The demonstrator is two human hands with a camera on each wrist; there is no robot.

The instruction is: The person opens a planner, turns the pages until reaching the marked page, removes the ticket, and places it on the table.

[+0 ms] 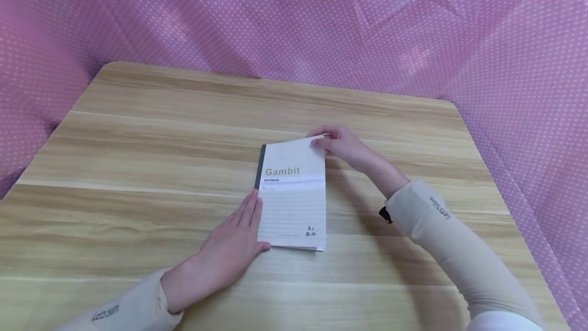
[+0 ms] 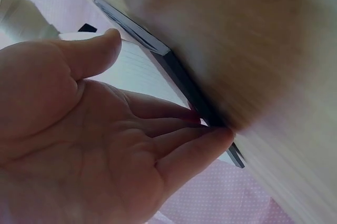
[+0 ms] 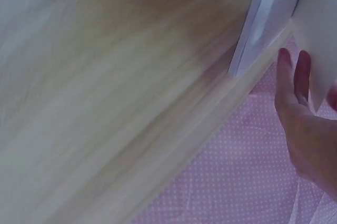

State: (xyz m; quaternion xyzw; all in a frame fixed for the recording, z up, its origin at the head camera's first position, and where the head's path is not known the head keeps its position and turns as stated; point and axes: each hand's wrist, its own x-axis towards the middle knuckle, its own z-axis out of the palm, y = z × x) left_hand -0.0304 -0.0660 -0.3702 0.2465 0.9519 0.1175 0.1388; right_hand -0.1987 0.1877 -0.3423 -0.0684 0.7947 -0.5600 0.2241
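Note:
A white paper notebook (image 1: 291,208) marked "Gambit" lies on the table with its dark spine (image 1: 260,167) to the left. At the upper right corner, my right hand (image 1: 346,148) pinches the front cover (image 3: 320,29), thumb on top and fingers beneath. That cover stands raised from the pages (image 3: 266,21) in the right wrist view. My left hand (image 1: 225,252) rests against the lower left of the notebook, its fingers extended along the spine and its thumb by the bottom edge. In the left wrist view, fingertips (image 2: 224,134) touch the dark spine.
The wood-grain table (image 1: 151,132) has rounded far corners. Pink dotted cloth (image 1: 294,19) hangs behind it and along both sides. Light sleeves (image 1: 455,244) cover both forearms, and a small black object (image 1: 386,214) shows at the right cuff.

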